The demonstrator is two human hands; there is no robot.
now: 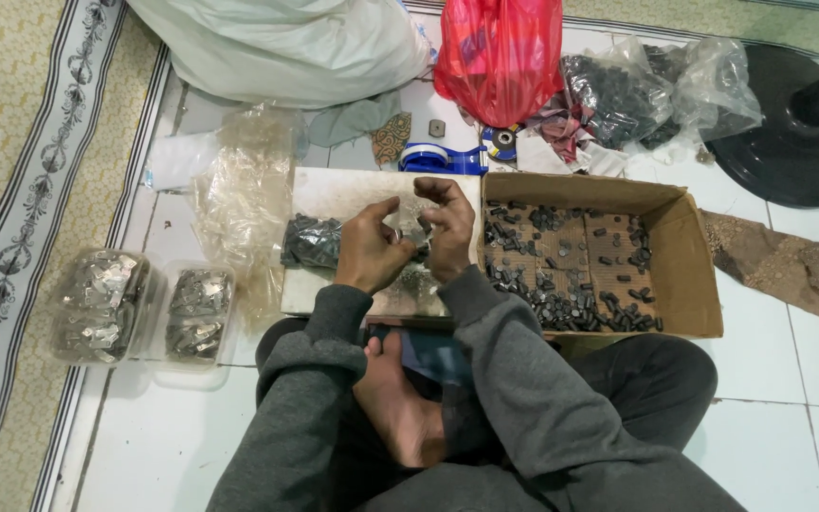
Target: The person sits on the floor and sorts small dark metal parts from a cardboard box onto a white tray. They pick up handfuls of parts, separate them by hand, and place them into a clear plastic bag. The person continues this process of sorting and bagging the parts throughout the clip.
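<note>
Between my two hands I hold a small clear plastic packet (408, 234), pinched over the grey metal plate (334, 194) that lies on the floor in front of my crossed legs. My left hand (370, 248) is curled narrow, thumb raised and fingertips closed on the packet's left edge. My right hand (447, 228) is bent over from the other side, fingers closed on the packet's right edge; what small piece it may be pressing in I cannot tell, since my fingers cover it.

On the plate, just left of my left hand, lies a filled bag of small dark parts (311, 242). Touching the plate's right edge stands an open cardboard box (694, 275), its bottom scattered with small black cylindrical parts (561, 308). Left of the plate lies a heap of empty clear bags (244, 190), and farther left, near the patterned carpet (21, 190), sit two clear plastic tubs (139, 308) stacked with filled packets.

Beyond the plate lies a blue tape dispenser (443, 158), behind it a red plastic bag (500, 52), a large white sack (286, 43) and clear bags of dark parts (632, 90). Well right of the box stands a black round fan base (798, 133).
</note>
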